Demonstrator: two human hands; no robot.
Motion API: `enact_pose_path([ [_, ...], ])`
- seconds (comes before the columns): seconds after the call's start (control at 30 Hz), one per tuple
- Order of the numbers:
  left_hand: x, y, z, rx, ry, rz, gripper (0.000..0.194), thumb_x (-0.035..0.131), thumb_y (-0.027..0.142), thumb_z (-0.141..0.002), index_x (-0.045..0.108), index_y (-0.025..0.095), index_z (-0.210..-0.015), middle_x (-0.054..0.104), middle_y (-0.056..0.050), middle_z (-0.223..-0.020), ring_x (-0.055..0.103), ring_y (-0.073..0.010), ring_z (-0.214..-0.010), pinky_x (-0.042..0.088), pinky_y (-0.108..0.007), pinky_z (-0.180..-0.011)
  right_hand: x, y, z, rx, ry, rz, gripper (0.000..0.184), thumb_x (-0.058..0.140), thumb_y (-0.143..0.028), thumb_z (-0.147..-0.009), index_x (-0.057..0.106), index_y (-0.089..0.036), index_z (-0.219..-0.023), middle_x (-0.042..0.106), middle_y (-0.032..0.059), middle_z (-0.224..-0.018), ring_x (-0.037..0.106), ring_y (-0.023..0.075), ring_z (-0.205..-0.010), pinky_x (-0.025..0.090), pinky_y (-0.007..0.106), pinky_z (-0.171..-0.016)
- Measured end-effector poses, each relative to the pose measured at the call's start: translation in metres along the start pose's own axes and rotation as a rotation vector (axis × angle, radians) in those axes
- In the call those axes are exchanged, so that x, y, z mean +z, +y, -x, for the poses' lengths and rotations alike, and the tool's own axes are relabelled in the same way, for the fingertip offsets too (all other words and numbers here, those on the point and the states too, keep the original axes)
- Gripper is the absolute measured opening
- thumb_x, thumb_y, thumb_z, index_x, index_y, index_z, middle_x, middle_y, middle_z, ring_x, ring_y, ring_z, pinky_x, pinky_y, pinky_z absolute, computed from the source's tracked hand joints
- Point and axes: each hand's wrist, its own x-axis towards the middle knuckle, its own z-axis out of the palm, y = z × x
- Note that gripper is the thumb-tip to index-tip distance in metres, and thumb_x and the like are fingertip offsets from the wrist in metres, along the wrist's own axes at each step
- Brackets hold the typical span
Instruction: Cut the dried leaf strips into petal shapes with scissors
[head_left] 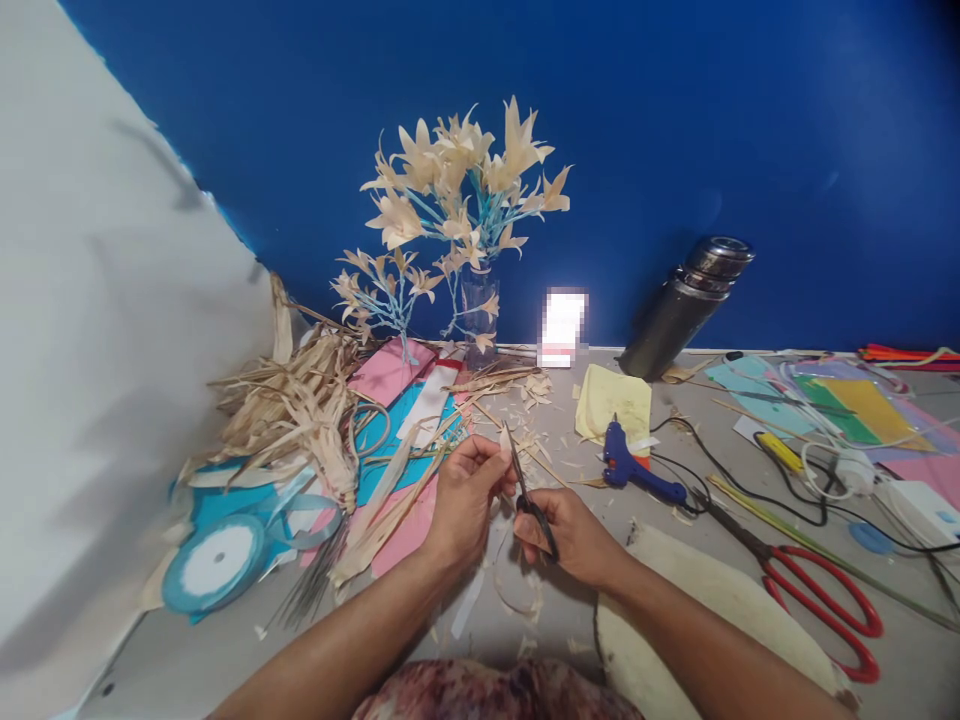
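My left hand pinches a narrow pale husk strip between thumb and fingers, holding it upright over the grey table. My right hand grips small black scissors, their blades pointing up and touching the strip. Curled pale trimmings lie on the table right below both hands. A pile of dried corn husks sits to the left.
A glass vase of husk flowers stands at the back against the blue wall. A blue ribbon spool lies left; a blue glue gun, red-handled scissors, a tilted steel flask, cables and coloured paper sheets lie right.
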Motion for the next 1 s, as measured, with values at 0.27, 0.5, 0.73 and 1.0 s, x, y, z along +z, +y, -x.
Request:
enact_pose_path([
  [0.27, -0.0012, -0.0016, -0.001, 0.033, 0.016, -0.041, 0.018, 0.071, 0.028, -0.074, 0.056, 0.018, -0.07, 0.056, 0.003, -0.058, 0.053, -0.0109, -0.054, 0.043, -0.024, -0.057, 0.0006, -0.0006, 0.0004, -0.003, -0.012, 0.008, 0.061, 0.062, -0.076, -0.071, 0.055, -0.016, -0.061, 0.058, 0.0034, -0.056, 0.048, 0.0115, -0.05, 0.034, 0.021, -0.046],
  [0.5, -0.002, -0.0015, -0.001, 0.037, 0.021, -0.033, 0.018, 0.072, 0.027, -0.074, 0.057, 0.017, -0.07, 0.057, 0.003, -0.06, 0.053, -0.0098, -0.055, 0.043, -0.023, -0.058, 0.002, -0.0039, 0.0005, 0.001, 0.002, -0.005, 0.063, 0.06, -0.077, -0.071, 0.054, -0.016, -0.058, 0.056, 0.0032, -0.052, 0.047, 0.0117, -0.048, 0.034, 0.022, -0.044],
  [0.73, -0.0016, -0.0009, -0.0003, 0.037, 0.021, -0.031, 0.017, 0.071, 0.026, -0.075, 0.057, 0.017, -0.071, 0.058, 0.003, -0.06, 0.053, -0.0103, -0.056, 0.042, -0.023, -0.058, 0.0003, -0.0053, 0.0011, -0.002, -0.021, 0.018, 0.064, 0.059, -0.079, -0.071, 0.054, -0.016, -0.058, 0.056, 0.0036, -0.053, 0.046, 0.0115, -0.049, 0.034, 0.023, -0.046],
  [1.0, -0.0043, -0.0016, -0.001, 0.068, 0.013, -0.086, 0.016, 0.068, 0.025, -0.079, 0.056, 0.017, -0.072, 0.057, 0.003, -0.061, 0.053, -0.0104, -0.058, 0.042, -0.023, -0.06, 0.0003, -0.0037, 0.0014, 0.011, -0.002, 0.035, 0.065, 0.059, -0.079, -0.071, 0.053, -0.016, -0.057, 0.056, 0.0034, -0.053, 0.045, 0.0109, -0.048, 0.032, 0.022, -0.045],
])
